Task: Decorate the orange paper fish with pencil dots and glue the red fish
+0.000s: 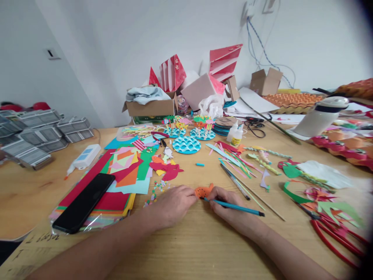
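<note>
An orange paper fish cutout [203, 191] with dark dots lies on the table between my hands. My left hand [177, 204] pinches or presses its left end with the fingertips. My right hand [225, 200] is closed round a blue felt-tip pen [240, 207], whose tip meets the lower part of the fish. The pen's dark end points right. Beyond the fish lies a small blue pen cap [199, 164]. Red paper fish shapes [170, 171] and small round paper bits [154, 195] are left of it.
A black phone [84, 202] rests on coloured paper sheets [68, 198] at left. Brushes and sticks [236, 182] lie to the right, red-handled scissors [329, 237] at the right edge. Glue bottles [234, 134] and a wavy blue disc [186, 144] stand farther back.
</note>
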Tool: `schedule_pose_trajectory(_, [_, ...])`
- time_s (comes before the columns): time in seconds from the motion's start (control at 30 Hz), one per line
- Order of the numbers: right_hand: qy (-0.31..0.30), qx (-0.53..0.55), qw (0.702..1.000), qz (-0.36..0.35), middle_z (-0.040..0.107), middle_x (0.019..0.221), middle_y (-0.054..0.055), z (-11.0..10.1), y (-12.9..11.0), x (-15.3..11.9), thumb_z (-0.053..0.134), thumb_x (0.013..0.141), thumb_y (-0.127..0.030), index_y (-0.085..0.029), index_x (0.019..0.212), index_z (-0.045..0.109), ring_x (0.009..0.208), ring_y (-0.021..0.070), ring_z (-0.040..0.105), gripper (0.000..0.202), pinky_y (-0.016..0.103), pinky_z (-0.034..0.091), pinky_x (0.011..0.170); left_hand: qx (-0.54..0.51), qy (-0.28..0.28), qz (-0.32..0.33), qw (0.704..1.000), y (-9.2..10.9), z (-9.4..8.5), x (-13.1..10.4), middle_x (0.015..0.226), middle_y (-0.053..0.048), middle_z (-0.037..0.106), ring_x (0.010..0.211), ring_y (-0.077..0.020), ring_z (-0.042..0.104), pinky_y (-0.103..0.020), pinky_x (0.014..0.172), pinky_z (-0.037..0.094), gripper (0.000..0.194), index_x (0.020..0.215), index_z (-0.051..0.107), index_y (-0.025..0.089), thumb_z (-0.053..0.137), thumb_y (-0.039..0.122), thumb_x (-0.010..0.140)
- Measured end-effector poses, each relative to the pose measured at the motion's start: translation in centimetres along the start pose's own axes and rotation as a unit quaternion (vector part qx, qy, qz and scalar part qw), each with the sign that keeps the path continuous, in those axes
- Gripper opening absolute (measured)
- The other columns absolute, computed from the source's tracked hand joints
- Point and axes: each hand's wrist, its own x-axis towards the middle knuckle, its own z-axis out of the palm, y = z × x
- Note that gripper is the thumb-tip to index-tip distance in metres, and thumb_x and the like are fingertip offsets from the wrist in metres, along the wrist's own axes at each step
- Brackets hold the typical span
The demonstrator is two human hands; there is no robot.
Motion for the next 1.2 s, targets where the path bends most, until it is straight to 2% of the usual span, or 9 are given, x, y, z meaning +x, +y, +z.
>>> schedule_pose_trajectory(0.47, [0.014,-0.003,1.0,0.005,0.051,0.058,-0.002,-0.04,-0.33,-0.05,0.044,0.069,-0.017,-0.019,0.063,0.051,0.053,0.0107,0.045,0.009,0.022,0.036,0.05,0.011,0.008,0.0,1.0,-0.06,0.16,-0.05,0.107,-0.006,0.058,0.099,-0.0181,0.051,-0.03,0.089,0.039,0.031,0.105,0.056,0.016,0.036,0.005,0.084])
schedule_pose_trajectory(1.0, [-0.005,0.0,1.0,-0.003,0.051,0.059,-0.002,-0.08,-0.44,0.0,0.042,0.069,-0.021,-0.02,0.064,0.049,0.055,0.0111,0.046,0.009,0.022,0.036,0.052,0.024,0.002,0.005,1.0,0.0,-0.03,-0.07,0.106,-0.007,0.057,0.099,-0.0194,0.051,-0.031,0.088,0.04,0.029,0.105,0.056,0.013,0.037,0.007,0.084])
schedule_pose_trajectory(1.2, [0.012,-0.011,1.0,-0.002,0.051,0.056,-0.002,-0.09,-0.42,-0.02,0.042,0.067,-0.019,-0.02,0.062,0.049,0.052,0.0112,0.046,0.008,0.022,0.035,0.05,0.018,-0.003,0.0,1.0,-0.15,0.2,-0.07,0.108,-0.007,0.057,0.099,-0.0189,0.051,-0.031,0.088,0.04,0.031,0.106,0.055,0.015,0.037,0.005,0.083])
